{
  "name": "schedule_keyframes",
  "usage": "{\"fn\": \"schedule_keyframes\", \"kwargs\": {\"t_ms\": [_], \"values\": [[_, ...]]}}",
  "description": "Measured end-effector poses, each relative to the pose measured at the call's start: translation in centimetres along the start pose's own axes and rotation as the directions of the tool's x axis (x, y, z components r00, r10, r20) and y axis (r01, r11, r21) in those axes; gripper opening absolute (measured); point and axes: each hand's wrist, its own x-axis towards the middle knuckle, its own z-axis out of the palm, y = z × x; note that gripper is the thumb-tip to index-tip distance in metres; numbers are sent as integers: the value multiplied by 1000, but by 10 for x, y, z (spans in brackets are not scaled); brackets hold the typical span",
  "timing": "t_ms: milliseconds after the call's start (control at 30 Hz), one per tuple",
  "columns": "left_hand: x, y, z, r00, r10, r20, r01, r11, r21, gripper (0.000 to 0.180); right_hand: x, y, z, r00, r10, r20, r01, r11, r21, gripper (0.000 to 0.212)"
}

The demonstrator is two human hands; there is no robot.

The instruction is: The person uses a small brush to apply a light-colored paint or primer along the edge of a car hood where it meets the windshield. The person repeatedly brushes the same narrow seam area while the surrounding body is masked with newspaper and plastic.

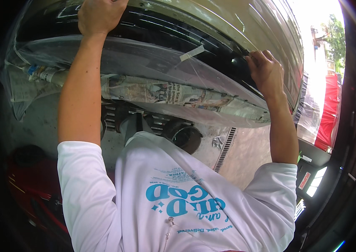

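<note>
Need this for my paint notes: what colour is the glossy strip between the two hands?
The glossy strip is black, clearest in head view.

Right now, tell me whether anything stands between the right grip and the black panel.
Nothing visible does: the right grip is at the upper edge of the black panel. The tape lies off to its left, and the film and newspaper are lower in the picture.

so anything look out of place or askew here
A pale tape strip sits aslant at the lower edge of the black panel, out of line with it. On the floor, a stray, seemingly crumpled scrap lies beside the drain grate.
</note>
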Motion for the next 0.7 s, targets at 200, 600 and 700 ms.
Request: {"fn": "schedule_keyframes", "kwargs": {"t_ms": [200, 600, 700], "values": [[-4, 9, -5, 999, -41, -1, 41, 999, -13, 29, -3, -1, 3, 999, 0, -40, 0, 1000, 7, 18], [0, -1, 1, 999, 31, -8, -31, 999, -26, 27, 6, 4, -6, 998, -63, 25, 62, 998, 17, 18], [-1, 1, 0, 1000, 0, -1, 0, 1000, -14, 27, 5, -3, -7, 1000, -8, -23, 9, 998, 58, 18]]}}
